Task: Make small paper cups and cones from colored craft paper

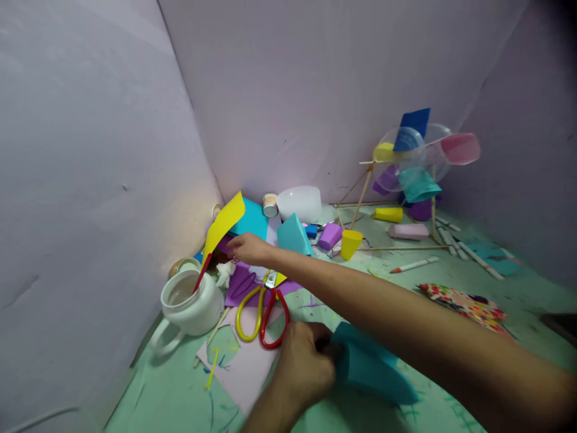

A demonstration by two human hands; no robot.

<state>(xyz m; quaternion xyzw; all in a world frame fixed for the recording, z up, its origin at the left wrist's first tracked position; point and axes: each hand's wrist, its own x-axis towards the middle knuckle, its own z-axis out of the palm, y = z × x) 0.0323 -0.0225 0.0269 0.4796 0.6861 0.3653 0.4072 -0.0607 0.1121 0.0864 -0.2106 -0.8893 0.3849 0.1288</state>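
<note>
My left hand (306, 364), low in the middle, is closed on a curled sheet of teal paper (372, 364). My right hand (250, 248) reaches across to the far left, its fingers bent and slightly apart, over a dark brown thing I cannot make out. Beside its fingertips lie a crumpled white tissue (225, 273) and an upright yellow sheet (223, 222). Just below it, scissors (270, 294) with one yellow and one red handle rest on purple paper (238, 294) and pale pink paper (247, 373). A folded light-blue paper piece (293, 234) stands right of this hand.
A white mug (193, 304) with a red stick stands at left. At right, a stick frame carries a wheel of clear discs (399, 150) and coloured paper cups. Small paper cups (350, 243), markers (415, 264) and a patterned pouch (464, 304) lie about. Walls enclose the table.
</note>
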